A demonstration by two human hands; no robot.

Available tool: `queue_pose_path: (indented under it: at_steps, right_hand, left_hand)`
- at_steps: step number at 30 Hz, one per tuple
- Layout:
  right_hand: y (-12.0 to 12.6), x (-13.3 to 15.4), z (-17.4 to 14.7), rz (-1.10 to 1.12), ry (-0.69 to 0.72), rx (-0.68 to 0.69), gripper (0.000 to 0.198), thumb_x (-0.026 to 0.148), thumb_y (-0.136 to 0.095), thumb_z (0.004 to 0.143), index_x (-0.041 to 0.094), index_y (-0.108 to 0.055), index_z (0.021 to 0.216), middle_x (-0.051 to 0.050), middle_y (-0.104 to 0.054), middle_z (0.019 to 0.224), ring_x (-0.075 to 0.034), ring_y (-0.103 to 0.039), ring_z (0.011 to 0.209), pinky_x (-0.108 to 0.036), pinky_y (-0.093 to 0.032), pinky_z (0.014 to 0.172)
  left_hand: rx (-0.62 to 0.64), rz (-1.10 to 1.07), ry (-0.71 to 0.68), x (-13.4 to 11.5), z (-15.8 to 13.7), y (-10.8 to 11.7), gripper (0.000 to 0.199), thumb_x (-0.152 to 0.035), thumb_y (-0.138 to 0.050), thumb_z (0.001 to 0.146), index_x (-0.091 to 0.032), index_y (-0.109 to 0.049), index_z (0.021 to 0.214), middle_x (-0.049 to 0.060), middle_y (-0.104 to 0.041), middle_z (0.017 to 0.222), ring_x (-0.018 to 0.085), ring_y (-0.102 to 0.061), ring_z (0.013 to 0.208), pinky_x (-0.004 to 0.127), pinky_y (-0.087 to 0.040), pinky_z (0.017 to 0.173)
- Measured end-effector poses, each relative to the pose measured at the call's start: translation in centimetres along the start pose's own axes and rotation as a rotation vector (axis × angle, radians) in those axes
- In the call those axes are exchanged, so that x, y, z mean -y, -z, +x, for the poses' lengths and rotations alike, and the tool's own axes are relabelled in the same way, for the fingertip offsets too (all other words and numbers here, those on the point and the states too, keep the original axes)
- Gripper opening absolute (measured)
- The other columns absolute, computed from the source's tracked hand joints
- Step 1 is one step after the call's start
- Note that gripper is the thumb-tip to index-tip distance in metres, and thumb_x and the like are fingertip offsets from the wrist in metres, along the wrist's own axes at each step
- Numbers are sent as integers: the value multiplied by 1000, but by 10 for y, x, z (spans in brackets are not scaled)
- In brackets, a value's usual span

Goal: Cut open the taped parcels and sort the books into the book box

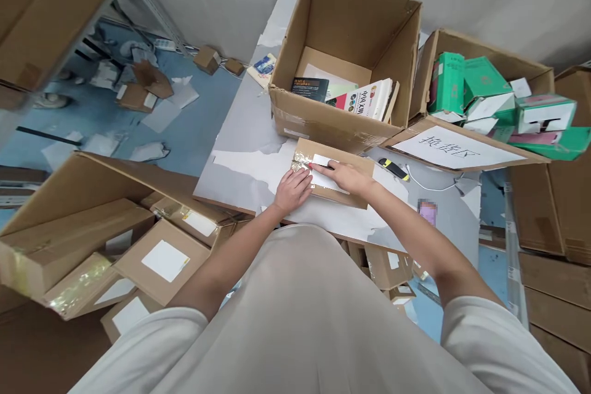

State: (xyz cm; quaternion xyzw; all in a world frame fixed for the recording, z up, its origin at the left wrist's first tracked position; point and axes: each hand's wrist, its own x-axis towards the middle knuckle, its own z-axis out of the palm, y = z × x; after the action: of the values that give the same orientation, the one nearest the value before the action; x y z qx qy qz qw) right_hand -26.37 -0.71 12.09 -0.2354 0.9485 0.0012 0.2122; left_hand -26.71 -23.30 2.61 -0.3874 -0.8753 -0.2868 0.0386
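A small taped cardboard box [339, 149] with a white label lies flat on the table in front of me. My left hand [294, 189] rests with its fingers stretched out on the box's near left end, over the shiny tape [302, 157]. My right hand [345, 176] is above the label, closed around a slim dark tool [317, 165] with a red tip. That tip meets the tape near my left fingers; the tool's exact kind is hidden by the hand. To the right of the box lies a black-and-yellow utility knife [394, 168].
Behind the parcel stands a large open carton [332, 123] holding several books. Right of it, another carton [457, 141] holds green boxes. A white cable [429, 188] lies on the table [240, 160]. Parcels fill a big carton [83, 166] at left. Paper scraps litter the blue floor.
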Motion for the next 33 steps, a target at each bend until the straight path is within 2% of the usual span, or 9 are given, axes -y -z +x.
queue_pose_path:
  at_steps: [10,18,24,26,29,31,33]
  right_hand:
    - [6,-5,8,20,12,47,75,7,-32,90,43,-4,150,-9,-57,114,-19,-64,83,-29,-41,72]
    - [4,-6,-7,30,-59,86,74,6,-32,90,44,-11,149,-10,-58,116,-21,-65,84,-31,-41,71]
    - [13,-9,-19,29,-119,138,72,5,-39,87,41,-25,148,-10,-64,102,-22,-64,80,-30,-40,67]
    - [9,-21,-38,56,-133,156,71,5,-42,84,41,-33,145,-9,-66,97,-21,-64,76,-30,-39,64]
    - [-9,-48,-90,83,-187,171,69,7,-44,80,37,-41,142,-9,-66,91,-18,-61,66,-28,-37,57]
    - [-24,-61,-128,50,-242,208,73,6,-42,77,35,-39,144,-9,-65,86,-16,-58,57,-27,-33,51]
    - [-35,-65,-159,13,-294,240,82,3,-41,74,38,-30,147,-8,-64,91,-14,-54,51,-26,-30,47]
  left_hand:
    - [34,13,38,3,-1,-2,38,-35,-44,91,-19,-61,121,12,-60,131,26,-50,128,46,-30,109]
    - [79,5,10,4,1,0,40,-38,-44,91,-18,-61,122,13,-59,131,26,-49,129,45,-31,109]
    - [122,17,-10,5,3,1,43,-42,-43,91,-19,-60,123,13,-58,133,27,-47,131,46,-29,110]
    - [125,18,-14,6,3,1,45,-44,-43,91,-19,-60,124,13,-57,134,27,-46,131,45,-28,110]
    - [136,9,-8,7,2,0,47,-47,-41,92,-19,-59,125,14,-56,135,27,-45,132,44,-27,111]
    - [139,-1,-5,8,2,0,49,-49,-41,92,-19,-59,126,14,-56,135,28,-44,133,44,-26,111]
    - [135,-6,-6,8,2,0,49,-49,-40,92,-19,-58,127,14,-56,135,28,-44,133,44,-26,111]
